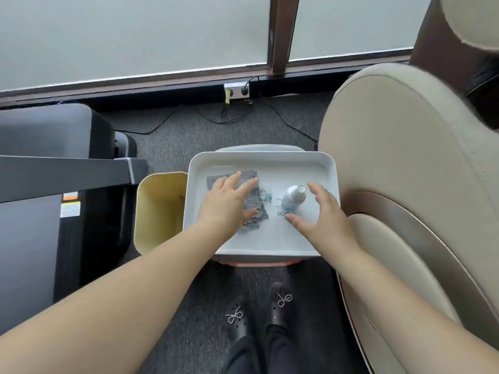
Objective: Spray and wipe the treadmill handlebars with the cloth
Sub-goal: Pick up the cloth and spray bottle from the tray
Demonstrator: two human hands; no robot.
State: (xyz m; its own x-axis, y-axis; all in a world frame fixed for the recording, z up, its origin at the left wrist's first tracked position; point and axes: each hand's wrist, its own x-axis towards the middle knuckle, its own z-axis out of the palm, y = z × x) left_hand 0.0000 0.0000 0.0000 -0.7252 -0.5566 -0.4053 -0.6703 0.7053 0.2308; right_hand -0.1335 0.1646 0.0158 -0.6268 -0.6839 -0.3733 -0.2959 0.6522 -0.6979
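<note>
Reaching down into the white tray [328,168], both hands are at the pick-up stage and nothing is lifted yet. The left hand [226,201] lies flat on the grey cloth [252,205], fingers [247,186] straight and slightly spread, pointing toward one o'clock; the cloth shows past the fingertips and at the hand's three o'clock edge. The spray bottle [293,198] lies just to the cloth's right, its long axis seeming to run from seven o'clock up to one o'clock, cap end uppermost, though blur makes that uncertain. The right hand [321,211] is the nearer one to it: it hovers at the bottle's three o'clock, fingers and thumb apart in an open cup, not touching. The treadmill [62,174] stands at nine o'clock, beyond a yellow bin [159,211].
</note>
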